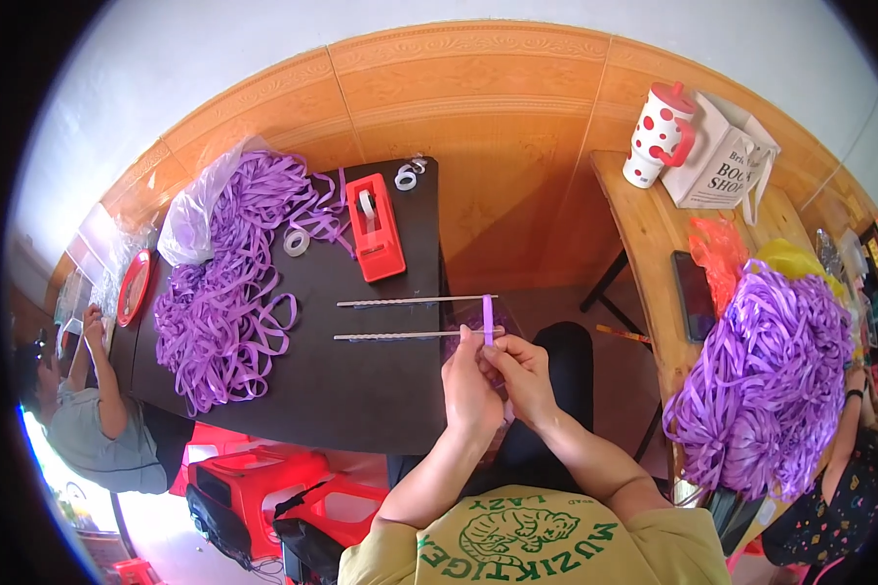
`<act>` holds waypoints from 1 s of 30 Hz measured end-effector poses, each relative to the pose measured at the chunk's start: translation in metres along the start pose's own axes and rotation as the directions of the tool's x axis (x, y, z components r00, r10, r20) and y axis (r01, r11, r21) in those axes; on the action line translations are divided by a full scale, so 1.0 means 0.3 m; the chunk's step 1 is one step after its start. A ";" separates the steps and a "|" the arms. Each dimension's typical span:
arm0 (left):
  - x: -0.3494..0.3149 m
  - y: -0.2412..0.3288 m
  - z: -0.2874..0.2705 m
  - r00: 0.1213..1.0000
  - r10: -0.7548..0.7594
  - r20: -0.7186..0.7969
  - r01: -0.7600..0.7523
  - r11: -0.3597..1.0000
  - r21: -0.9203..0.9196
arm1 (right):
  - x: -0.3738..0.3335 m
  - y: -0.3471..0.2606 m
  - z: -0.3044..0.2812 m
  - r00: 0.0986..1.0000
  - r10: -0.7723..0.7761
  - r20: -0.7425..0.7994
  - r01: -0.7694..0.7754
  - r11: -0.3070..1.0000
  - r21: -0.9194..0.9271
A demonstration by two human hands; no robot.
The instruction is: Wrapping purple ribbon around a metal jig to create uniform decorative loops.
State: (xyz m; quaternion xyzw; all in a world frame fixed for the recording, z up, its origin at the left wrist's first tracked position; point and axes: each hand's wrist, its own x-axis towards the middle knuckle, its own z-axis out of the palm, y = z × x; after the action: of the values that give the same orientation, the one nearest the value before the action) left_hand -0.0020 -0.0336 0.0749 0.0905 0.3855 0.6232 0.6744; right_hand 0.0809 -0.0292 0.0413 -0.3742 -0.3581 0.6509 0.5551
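Observation:
Two thin parallel sticks, the far stick [415, 300] and the near stick [400, 337], lie on the black table [351, 409] and stick out past its right edge. A purple ribbon strip [488, 317] spans their free ends. My left hand [472, 385] is closed at the near stick's end, its thumb by the ribbon. My right hand [524, 378] pinches the ribbon's near end between thumb and forefinger, beside the left. The fingers hide where the ribbon's lower end runs, and I cannot tell if the left hand grips stick, ribbon or both.
A heap of purple ribbon [219, 322], a red tape dispenser [375, 229] and tape rolls [297, 242] are on the black table. The wooden table [644, 249] at right bears another ribbon heap [761, 380], a phone [693, 297], a dotted tumbler [658, 136] and a bag. People sit at both sides.

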 end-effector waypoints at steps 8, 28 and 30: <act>-0.022 0.058 0.012 0.973 -0.223 0.051 0.225 0.974 -0.035 | 0.031 -0.146 0.006 0.954 -0.277 -0.117 0.254 0.950 -0.179; -0.025 0.084 -0.011 0.947 -0.295 0.130 0.314 0.935 -0.167 | 0.616 -0.086 0.454 0.985 0.013 0.175 0.094 0.803 -0.589; -0.024 0.082 -0.013 0.949 -0.281 0.142 0.303 0.938 -0.168 | 0.608 -0.097 0.479 0.993 -0.023 0.117 0.080 0.857 -0.510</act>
State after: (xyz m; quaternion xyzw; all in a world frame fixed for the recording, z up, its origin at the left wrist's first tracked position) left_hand -0.0230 -0.0363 0.0901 0.0042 0.2946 0.5432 0.7862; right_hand -0.0521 0.1479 0.1174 -0.4634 -0.5577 0.5359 0.4325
